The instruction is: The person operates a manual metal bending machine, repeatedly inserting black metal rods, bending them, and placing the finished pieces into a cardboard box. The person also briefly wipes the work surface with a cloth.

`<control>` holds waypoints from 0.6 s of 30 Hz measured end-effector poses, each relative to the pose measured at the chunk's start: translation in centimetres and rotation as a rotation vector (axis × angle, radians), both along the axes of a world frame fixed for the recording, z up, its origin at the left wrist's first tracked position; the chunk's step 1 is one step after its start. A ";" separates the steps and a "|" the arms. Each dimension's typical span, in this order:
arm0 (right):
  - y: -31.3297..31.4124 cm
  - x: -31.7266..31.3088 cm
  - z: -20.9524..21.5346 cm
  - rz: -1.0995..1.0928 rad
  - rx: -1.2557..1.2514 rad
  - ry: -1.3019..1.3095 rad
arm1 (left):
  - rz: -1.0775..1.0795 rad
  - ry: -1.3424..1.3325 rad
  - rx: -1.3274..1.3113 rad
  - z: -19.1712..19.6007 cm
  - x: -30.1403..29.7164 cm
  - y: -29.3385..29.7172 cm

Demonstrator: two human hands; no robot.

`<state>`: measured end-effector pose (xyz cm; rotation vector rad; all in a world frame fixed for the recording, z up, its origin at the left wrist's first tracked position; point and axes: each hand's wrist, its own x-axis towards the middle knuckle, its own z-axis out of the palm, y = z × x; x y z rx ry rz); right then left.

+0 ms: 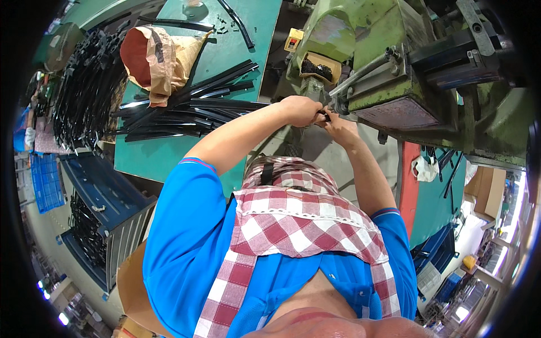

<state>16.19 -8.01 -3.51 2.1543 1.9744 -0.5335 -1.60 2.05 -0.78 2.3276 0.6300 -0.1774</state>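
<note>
My left hand (304, 111) and my right hand (341, 129) meet in front of the green machine (389, 84). The fingers of both are closed around a small black part (323, 116), mostly covered by them. Long glossy black strips (174, 119) lie in a loose pile on the green table to the left, under and beyond my left forearm. One strip reaches toward my left hand; whether it joins the part between my fingers is hidden. Just beyond my hands, a metal lever (358, 74) slants down from the machine.
An open box of small black pieces (320, 67) sits on the machine. A paper sack (163, 59) lies on the green table (236, 14). At far left are bundled black strips (90, 84) and a blue crate (47, 180). A red-edged bench (409, 174) stands at right.
</note>
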 end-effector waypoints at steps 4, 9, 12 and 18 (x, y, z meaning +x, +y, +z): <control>-0.2 -0.3 0.1 0.078 0.154 0.001 | 0.003 -0.045 -0.033 -0.3 -0.3 0.4; -0.7 1.0 -0.1 0.029 0.048 0.006 | -0.035 -0.065 -0.067 -1.0 0.4 1.0; 0.4 1.4 2.1 -0.003 -0.067 -0.022 | 0.008 -0.014 -0.359 -0.7 0.2 2.3; -0.2 2.3 0.3 -0.050 -0.125 -0.058 | 0.017 0.100 -0.291 0.1 -0.3 2.0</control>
